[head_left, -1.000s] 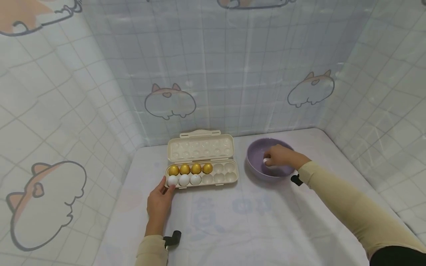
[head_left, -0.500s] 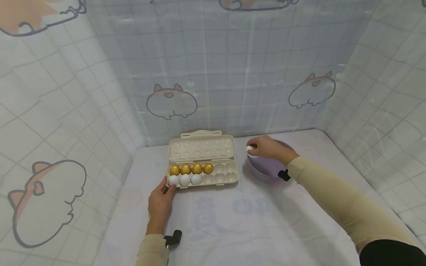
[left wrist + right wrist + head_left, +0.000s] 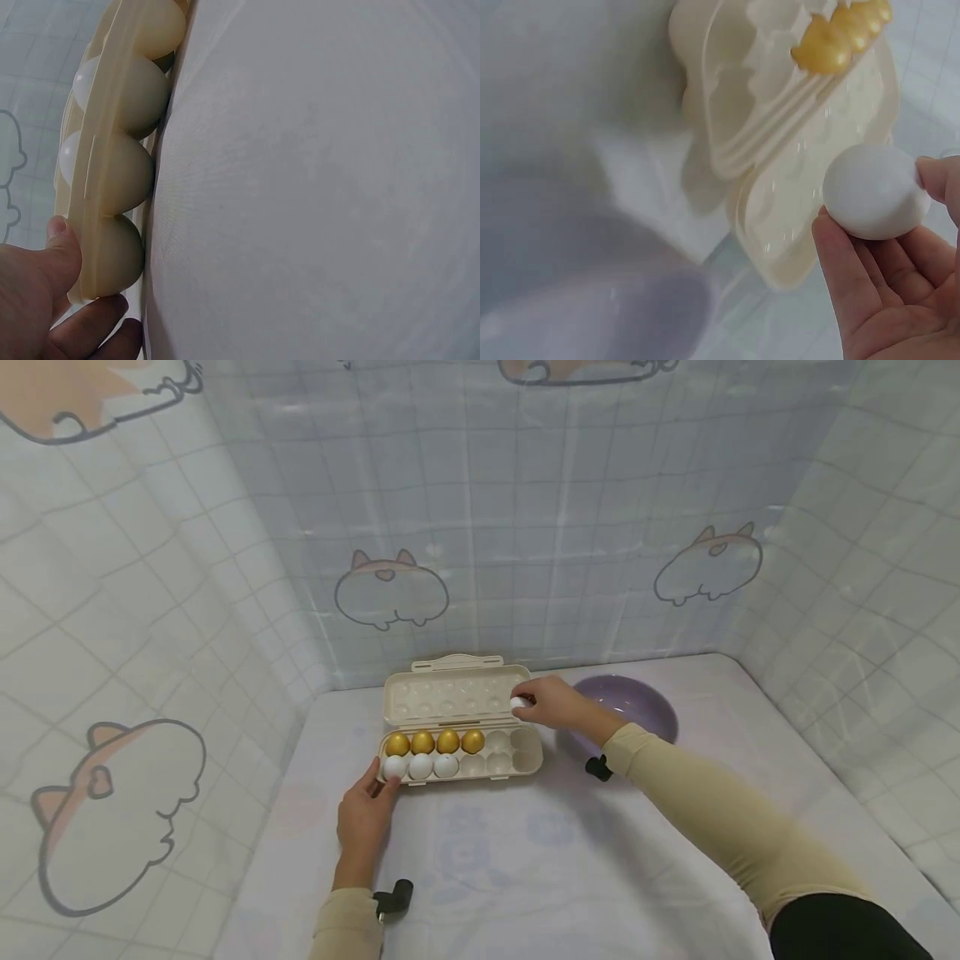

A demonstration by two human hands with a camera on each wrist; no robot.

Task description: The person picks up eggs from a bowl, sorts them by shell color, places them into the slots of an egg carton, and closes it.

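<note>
An open cream egg carton point(image 3: 450, 782) lies on the table in the head view. Its back row holds several gold eggs point(image 3: 447, 742) from the left end; three white eggs point(image 3: 421, 766) fill the left cups of the front row. My left hand point(image 3: 363, 818) grips the front left corner, with the thumb point(image 3: 64, 251) on the rim and fingers round the end in the left wrist view. Between thumb and fingers, my right hand point(image 3: 555, 703) pinches another white egg point(image 3: 876, 191) above the carton's right end, near the raised lid point(image 3: 457, 697).
A purple bowl point(image 3: 654, 710) stands right of the carton, partly behind the right forearm. The table has a white patterned cloth point(image 3: 480, 877). Tile-patterned sheets point(image 3: 510, 560) close off the back and both sides.
My right hand has lifted the white egg out of the purple bowl and moved left with it to the carton's right end. The left hand stays at the carton's corner.
</note>
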